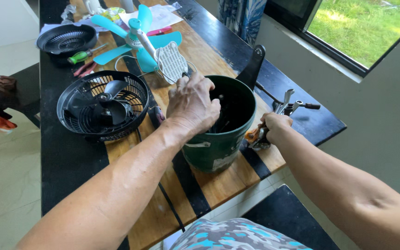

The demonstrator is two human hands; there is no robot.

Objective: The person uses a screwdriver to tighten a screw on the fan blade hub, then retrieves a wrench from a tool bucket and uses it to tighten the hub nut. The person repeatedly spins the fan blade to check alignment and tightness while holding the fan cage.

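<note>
Matt dark-green plastic bucket (218,148) under left hand (193,104), scuffed pale near its base, bright metal tool (284,109) at right hand (276,127), black plastic fan grille (103,105) left of left hand, varnished wood tabletop (223,183) with glossy black stripes

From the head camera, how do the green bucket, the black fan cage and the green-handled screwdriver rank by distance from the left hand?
1. Green bucket: the left hand rests over its rim.
2. Black fan cage: beside it, to the left.
3. Green-handled screwdriver: farther up the table, at the left.

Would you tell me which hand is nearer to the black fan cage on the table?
Left. The left hand sits at the green bucket rim, beside the black fan cage; the right hand is beyond the bucket.
</note>
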